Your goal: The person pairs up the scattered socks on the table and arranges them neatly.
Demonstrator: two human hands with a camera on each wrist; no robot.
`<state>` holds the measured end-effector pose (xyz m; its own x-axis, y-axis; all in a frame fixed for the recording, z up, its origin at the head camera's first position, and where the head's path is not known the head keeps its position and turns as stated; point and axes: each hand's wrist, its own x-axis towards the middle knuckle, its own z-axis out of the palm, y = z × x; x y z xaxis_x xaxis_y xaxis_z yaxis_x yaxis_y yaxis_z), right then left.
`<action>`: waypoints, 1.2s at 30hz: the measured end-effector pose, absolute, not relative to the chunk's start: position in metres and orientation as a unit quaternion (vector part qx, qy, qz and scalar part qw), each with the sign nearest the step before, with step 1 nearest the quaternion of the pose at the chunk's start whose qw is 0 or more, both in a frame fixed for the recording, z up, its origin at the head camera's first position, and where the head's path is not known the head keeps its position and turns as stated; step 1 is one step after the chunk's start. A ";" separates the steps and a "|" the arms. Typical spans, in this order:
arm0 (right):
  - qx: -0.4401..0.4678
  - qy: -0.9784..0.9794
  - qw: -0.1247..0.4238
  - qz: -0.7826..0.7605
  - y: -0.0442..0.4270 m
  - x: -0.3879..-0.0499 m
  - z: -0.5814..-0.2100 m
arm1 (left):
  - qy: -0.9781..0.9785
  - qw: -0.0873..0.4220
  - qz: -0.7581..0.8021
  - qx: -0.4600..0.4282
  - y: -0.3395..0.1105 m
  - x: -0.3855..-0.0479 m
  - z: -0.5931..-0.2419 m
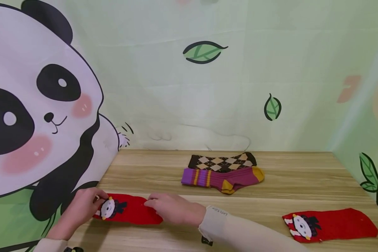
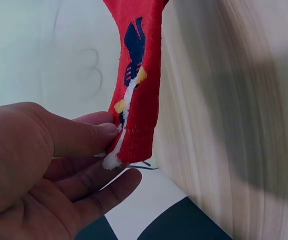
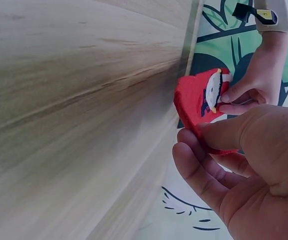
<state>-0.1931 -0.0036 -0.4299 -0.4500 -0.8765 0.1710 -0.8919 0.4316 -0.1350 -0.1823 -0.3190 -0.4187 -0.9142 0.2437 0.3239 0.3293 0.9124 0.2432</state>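
My left hand [image 1: 87, 205] pinches one end of a red sock [image 1: 135, 211], beside its white animal face with a dark hat. Near the sock's other end, my right hand [image 1: 174, 209] pinches the upper edge between thumb and fingers. In the left wrist view the red sock [image 2: 141, 117] hangs from the thumb and fingertips, seen nearly edge-on. The right wrist view shows both hands on the red sock [image 3: 191, 102], held stretched between them. A second red sock [image 1: 343, 224] with the same face lies flat at the right of the table.
Toward the back of the wooden table [image 1: 151, 161] lie a purple sock with yellow heel and toe [image 1: 239, 177] and a black-and-tan argyle sock [image 1: 222, 162], side by side. A green backdrop with a panda [image 1: 91, 147] borders the table at the left and back.
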 end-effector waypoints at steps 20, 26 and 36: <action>0.513 -0.850 0.001 0.123 0.005 -0.193 -0.419 | -0.967 0.150 -0.135 -0.158 -0.309 -0.180 -0.405; 0.512 -0.850 0.001 0.121 0.011 -0.195 -0.418 | -0.966 0.148 -0.137 -0.160 -0.304 -0.178 -0.400; 0.521 -0.847 0.033 0.106 0.021 -0.193 -0.416 | -0.965 0.142 -0.146 -0.162 -0.297 -0.175 -0.395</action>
